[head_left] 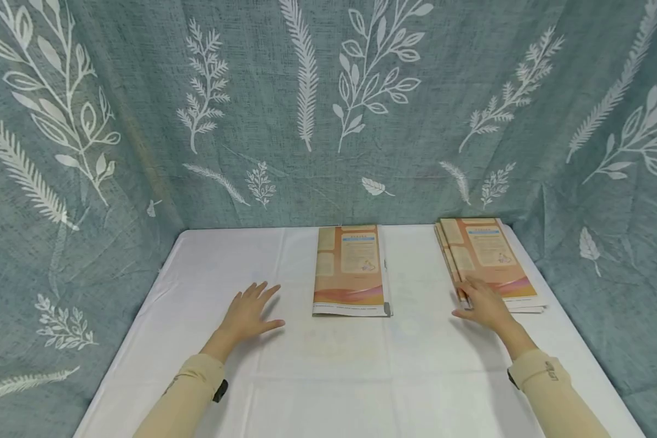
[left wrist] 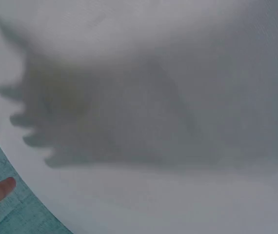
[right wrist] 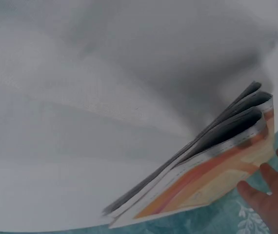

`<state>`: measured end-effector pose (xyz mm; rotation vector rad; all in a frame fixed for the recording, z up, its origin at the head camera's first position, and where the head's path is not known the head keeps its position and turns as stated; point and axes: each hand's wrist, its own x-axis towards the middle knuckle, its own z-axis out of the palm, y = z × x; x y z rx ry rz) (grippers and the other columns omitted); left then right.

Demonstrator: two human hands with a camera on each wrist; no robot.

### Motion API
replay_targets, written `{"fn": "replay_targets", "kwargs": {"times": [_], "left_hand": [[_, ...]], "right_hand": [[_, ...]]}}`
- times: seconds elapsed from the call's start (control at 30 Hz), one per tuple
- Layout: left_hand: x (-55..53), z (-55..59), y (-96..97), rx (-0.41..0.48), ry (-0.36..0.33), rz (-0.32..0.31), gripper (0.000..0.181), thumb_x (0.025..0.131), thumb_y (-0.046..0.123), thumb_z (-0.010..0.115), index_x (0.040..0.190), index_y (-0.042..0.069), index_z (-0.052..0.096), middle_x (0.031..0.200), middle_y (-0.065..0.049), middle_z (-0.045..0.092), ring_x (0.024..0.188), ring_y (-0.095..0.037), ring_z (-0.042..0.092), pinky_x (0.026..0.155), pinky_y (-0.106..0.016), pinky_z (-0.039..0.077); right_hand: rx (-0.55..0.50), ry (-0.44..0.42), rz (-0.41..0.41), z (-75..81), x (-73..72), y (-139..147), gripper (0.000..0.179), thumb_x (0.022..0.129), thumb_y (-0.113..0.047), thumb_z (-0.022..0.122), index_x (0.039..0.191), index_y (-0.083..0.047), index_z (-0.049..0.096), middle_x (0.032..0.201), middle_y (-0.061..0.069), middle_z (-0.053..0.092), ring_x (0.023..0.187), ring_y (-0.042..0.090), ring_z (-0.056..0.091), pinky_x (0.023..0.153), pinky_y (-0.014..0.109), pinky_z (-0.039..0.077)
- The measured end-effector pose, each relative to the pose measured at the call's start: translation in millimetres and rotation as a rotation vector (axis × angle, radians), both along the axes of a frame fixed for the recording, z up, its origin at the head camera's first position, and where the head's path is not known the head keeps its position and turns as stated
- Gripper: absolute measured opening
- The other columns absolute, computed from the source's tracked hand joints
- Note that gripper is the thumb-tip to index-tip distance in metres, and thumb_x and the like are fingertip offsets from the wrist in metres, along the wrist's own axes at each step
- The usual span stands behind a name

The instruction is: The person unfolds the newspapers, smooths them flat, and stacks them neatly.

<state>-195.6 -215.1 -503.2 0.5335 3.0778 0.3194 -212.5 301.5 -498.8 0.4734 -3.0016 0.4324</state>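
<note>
My left hand (head_left: 246, 316) hovers over the left part of the table, fingers spread, with nothing in it. Its fingertips (left wrist: 2, 190) show at the lower left of the left wrist view. A folded newspaper (head_left: 349, 267) in orange and tan print lies flat in the middle. At the right is a stack of similar folded newspapers (head_left: 484, 255), whose rounded folds (right wrist: 241, 126) show in the right wrist view. My right hand (head_left: 484, 304) is over the stack's lower left edge, fingers extended. Whether it touches the paper I cannot tell.
A white cloth (head_left: 306, 389) covers the table. Behind it and at both sides hangs a blue-green curtain (head_left: 252, 109) with white leaf patterns. The newspaper stack lies close to the table's right edge.
</note>
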Motion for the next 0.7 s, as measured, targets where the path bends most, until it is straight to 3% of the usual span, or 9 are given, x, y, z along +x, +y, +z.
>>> {"fn": "replay_targets", "kwargs": {"times": [0.2,0.4,0.7], "left_hand": [[-3.7,3.5,6.8,0.000,0.023,-0.040,0.076,0.079,0.051,0.068,0.140,0.011,0.044,0.142,-0.024,0.043,0.131,-0.047,0.038,0.101,-0.066,0.033],[-8.6,8.1,15.6,-0.009,0.072,-0.080,0.074,0.079,0.051,0.068,0.138,0.011,0.046,0.138,-0.022,0.049,0.128,-0.045,0.042,0.099,-0.063,0.037],[-9.1,3.1,31.4,0.026,0.095,-0.126,0.065,0.080,0.049,0.068,0.131,0.010,0.053,0.130,-0.020,0.055,0.123,-0.044,0.049,0.098,-0.059,0.041]], "right_hand": [[-0.009,0.062,0.056,-3.6,-5.1,-3,0.062,0.066,-0.022,0.085,0.116,0.006,0.061,0.120,0.036,0.054,0.111,0.050,0.052,0.091,0.059,0.043],[-0.040,0.103,0.069,-10.0,-7.0,-10,0.052,0.068,-0.019,0.083,0.109,0.007,0.064,0.098,0.022,0.065,0.091,0.037,0.061,0.082,0.052,0.049],[-0.119,0.067,0.131,-15.9,-10.3,-31,0.035,0.079,-0.012,0.072,0.106,0.008,0.064,0.108,0.026,0.065,0.104,0.043,0.059,0.092,0.053,0.046]]}}
